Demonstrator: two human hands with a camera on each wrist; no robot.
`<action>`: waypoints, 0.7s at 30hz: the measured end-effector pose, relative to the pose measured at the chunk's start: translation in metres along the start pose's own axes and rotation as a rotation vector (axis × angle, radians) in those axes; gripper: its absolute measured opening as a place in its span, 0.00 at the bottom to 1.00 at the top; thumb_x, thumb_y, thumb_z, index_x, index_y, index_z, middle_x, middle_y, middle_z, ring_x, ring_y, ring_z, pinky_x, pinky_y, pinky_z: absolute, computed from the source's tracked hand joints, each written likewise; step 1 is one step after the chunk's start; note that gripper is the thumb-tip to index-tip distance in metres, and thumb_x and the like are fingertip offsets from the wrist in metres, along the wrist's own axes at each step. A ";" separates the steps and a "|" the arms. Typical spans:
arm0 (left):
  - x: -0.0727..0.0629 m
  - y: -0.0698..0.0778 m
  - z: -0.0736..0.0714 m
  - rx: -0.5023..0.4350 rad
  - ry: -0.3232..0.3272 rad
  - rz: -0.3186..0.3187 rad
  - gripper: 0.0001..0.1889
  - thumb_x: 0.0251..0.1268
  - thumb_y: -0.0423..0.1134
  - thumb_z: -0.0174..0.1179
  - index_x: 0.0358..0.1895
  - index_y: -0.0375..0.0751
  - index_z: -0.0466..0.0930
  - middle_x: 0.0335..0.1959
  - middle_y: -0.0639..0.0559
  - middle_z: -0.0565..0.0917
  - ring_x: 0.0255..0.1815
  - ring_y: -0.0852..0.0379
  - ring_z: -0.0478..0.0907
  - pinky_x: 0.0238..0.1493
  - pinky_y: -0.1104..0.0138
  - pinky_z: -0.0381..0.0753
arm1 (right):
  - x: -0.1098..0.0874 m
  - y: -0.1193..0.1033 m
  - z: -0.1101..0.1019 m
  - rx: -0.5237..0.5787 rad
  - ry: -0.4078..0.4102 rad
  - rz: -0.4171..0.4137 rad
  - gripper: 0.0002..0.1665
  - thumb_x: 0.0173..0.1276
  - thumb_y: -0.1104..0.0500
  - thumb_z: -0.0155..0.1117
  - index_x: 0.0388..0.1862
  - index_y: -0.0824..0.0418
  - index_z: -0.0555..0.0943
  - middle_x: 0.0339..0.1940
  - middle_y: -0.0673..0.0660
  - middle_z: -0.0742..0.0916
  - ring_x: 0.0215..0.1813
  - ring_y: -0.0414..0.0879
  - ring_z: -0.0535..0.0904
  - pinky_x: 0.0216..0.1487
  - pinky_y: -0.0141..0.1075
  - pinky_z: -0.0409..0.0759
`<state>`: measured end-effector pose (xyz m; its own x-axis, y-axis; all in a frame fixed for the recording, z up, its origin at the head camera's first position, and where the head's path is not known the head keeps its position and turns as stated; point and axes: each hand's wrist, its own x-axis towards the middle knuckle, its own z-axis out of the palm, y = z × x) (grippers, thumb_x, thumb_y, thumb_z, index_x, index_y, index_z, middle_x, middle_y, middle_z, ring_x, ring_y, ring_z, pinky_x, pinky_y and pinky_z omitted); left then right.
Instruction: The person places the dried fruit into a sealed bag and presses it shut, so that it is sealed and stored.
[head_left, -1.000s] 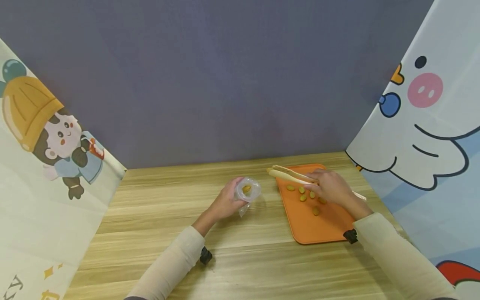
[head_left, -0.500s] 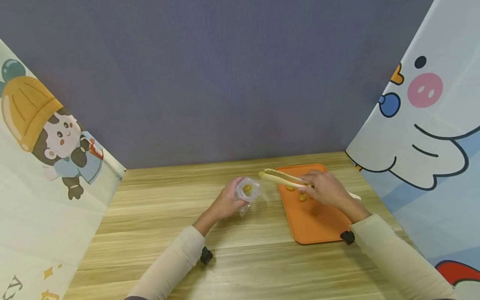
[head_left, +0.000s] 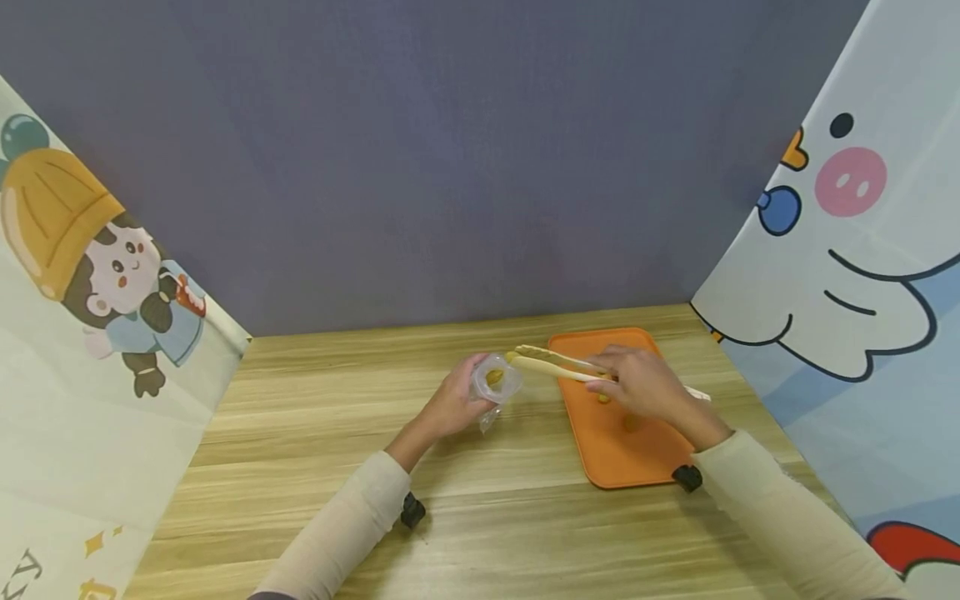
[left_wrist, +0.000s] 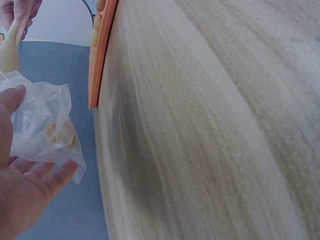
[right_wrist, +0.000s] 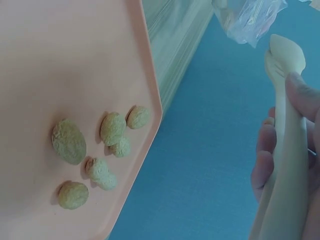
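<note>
My left hand (head_left: pixel 456 400) holds a clear plastic bag (head_left: pixel 510 385) above the table, its round mouth facing up. Through the film a wrinkled yellow-brown piece (left_wrist: pixel 61 133) shows low in the bag. In my right hand (head_left: pixel 639 385) is a pair of cream tongs (head_left: pixel 558 367), squeezed nearly together. Their tips are beside the bag's mouth in the head view; whether they grip a piece, I cannot tell. Several wrinkled yellow-brown pieces, perhaps dried fruit (right_wrist: pixel 69 141), lie on the orange tray (head_left: pixel 622 462) below my right hand, which hides some of them in the head view.
The wood-grain table (head_left: pixel 480 517) runs back to a grey-blue wall (head_left: pixel 450 167). Printed cartoon panels (head_left: pixel 862 275) stand on both sides. A black wrist camera (head_left: pixel 412 510) sits at my left cuff and another camera (head_left: pixel 687 477) at my right.
My right hand has carried the tongs leftward from above the tray to the bag's mouth. The left hand and the bag have stayed almost still.
</note>
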<state>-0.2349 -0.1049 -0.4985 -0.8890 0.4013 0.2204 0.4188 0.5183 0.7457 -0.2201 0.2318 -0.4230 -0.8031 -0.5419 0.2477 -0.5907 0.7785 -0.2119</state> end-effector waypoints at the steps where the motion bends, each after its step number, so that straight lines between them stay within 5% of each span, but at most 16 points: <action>1: 0.000 0.000 0.000 -0.003 0.001 -0.001 0.42 0.58 0.37 0.73 0.75 0.38 0.62 0.67 0.40 0.75 0.66 0.43 0.75 0.67 0.48 0.77 | 0.000 -0.001 0.000 0.000 0.000 -0.001 0.27 0.68 0.49 0.70 0.60 0.62 0.84 0.49 0.60 0.90 0.35 0.47 0.84 0.37 0.44 0.84; 21: -0.001 0.003 -0.004 -0.018 -0.007 -0.013 0.42 0.60 0.37 0.72 0.76 0.36 0.60 0.69 0.38 0.73 0.67 0.42 0.74 0.68 0.49 0.77 | 0.004 -0.015 0.006 0.055 -0.037 0.008 0.30 0.67 0.46 0.70 0.63 0.61 0.82 0.55 0.60 0.88 0.46 0.53 0.87 0.46 0.49 0.87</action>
<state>-0.2331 -0.1064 -0.4942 -0.8929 0.4001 0.2063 0.4039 0.5096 0.7598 -0.2149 0.2160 -0.4243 -0.8092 -0.5482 0.2114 -0.5873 0.7645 -0.2658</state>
